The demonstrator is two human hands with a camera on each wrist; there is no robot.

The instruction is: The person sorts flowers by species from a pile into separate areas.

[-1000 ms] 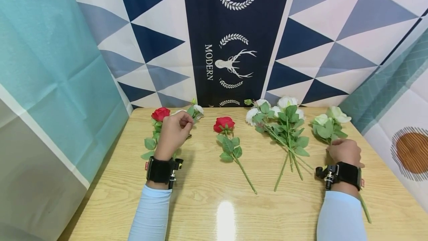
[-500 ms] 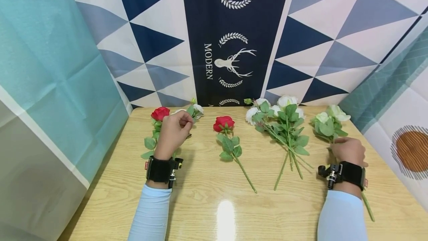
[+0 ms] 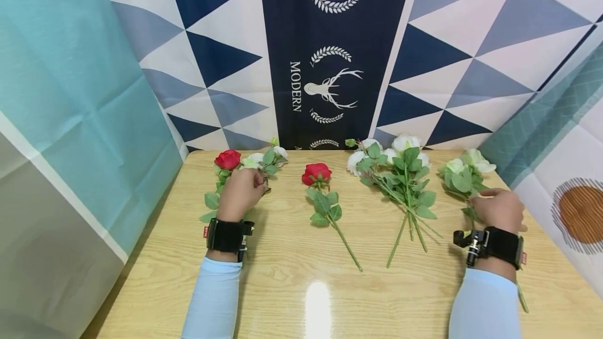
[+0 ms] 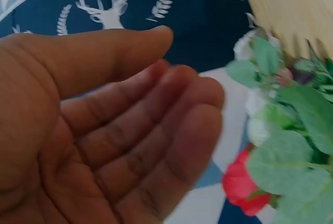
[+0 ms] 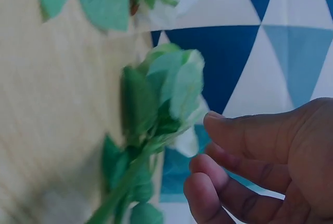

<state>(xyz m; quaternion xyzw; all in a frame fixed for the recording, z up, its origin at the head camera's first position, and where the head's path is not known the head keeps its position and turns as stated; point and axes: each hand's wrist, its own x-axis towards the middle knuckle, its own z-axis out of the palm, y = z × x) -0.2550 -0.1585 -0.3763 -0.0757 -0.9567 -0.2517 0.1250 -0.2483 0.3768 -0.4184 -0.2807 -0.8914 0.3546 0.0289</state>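
Observation:
My left hand (image 3: pixel 241 192) hovers by a red rose (image 3: pixel 228 159) and some white flowers (image 3: pixel 279 153) at the back left. In the left wrist view its relaxed fingers (image 4: pixel 182 135) bend gently around nothing, apart from the leaves. Over at the right, my right hand (image 3: pixel 500 209) is beside pale green-white roses (image 3: pixel 464 166). The right wrist view shows a gap between thumb and fingers (image 5: pixel 203 193), with the flower stem (image 5: pixel 122 190) outside it. Part of that stem is hidden under the right hand and wrist in the head view.
A single red rose (image 3: pixel 316 173) lies mid-table, its stem pointing toward the front. Right of it is a bunch of white roses (image 3: pixel 406 164) with crossed stems. A patterned cloth (image 3: pixel 330 41) hangs behind the wooden table (image 3: pixel 292 255).
My right hand has shifted a little to the right and its fingers have parted from the pale roses' stem. The left hand has dropped slightly, showing more of the white flower behind it.

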